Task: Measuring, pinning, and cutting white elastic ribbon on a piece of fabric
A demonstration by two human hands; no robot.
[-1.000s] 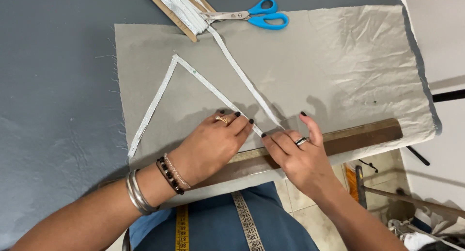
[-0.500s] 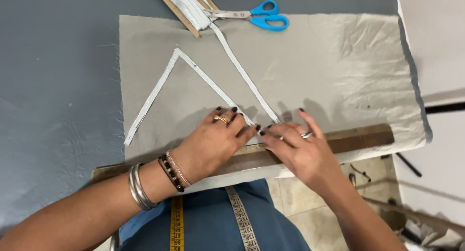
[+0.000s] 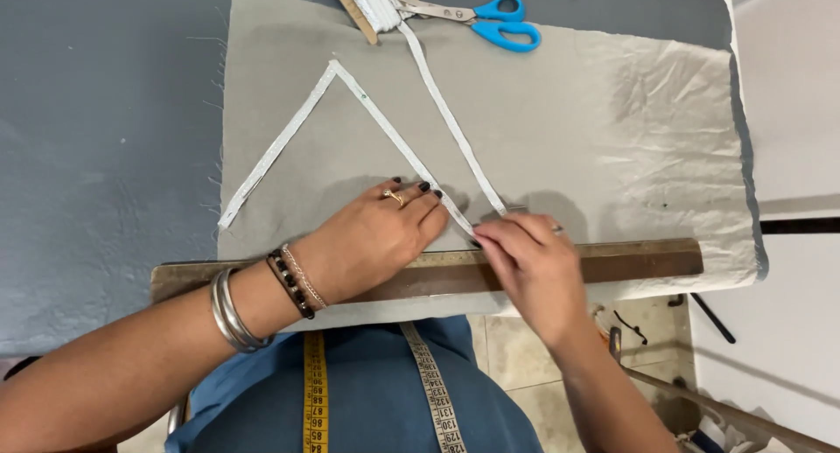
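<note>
A grey cloth (image 3: 569,138) lies spread on the dark grey table (image 3: 105,138). White trim tape (image 3: 376,121) runs over it in a peaked zigzag. My left hand (image 3: 372,239) lies flat on the cloth, its fingertips pressing the tape near the lower bend. My right hand (image 3: 529,261) pinches the tape at that bend, right beside the left fingertips. A long wooden ruler (image 3: 630,262) lies along the cloth's near edge, partly under both hands.
Blue-handled scissors (image 3: 486,20) rest at the cloth's far edge beside a wound bundle of white tape (image 3: 372,0) on a wooden strip. A yellow measuring tape (image 3: 315,392) hangs around my neck. The table's right edge borders a white surface (image 3: 787,86).
My right hand has closed its fingers and now pinches the tape at the bend, where before they lay spread. The left hand stays pressed in place. The view has shifted slightly.
</note>
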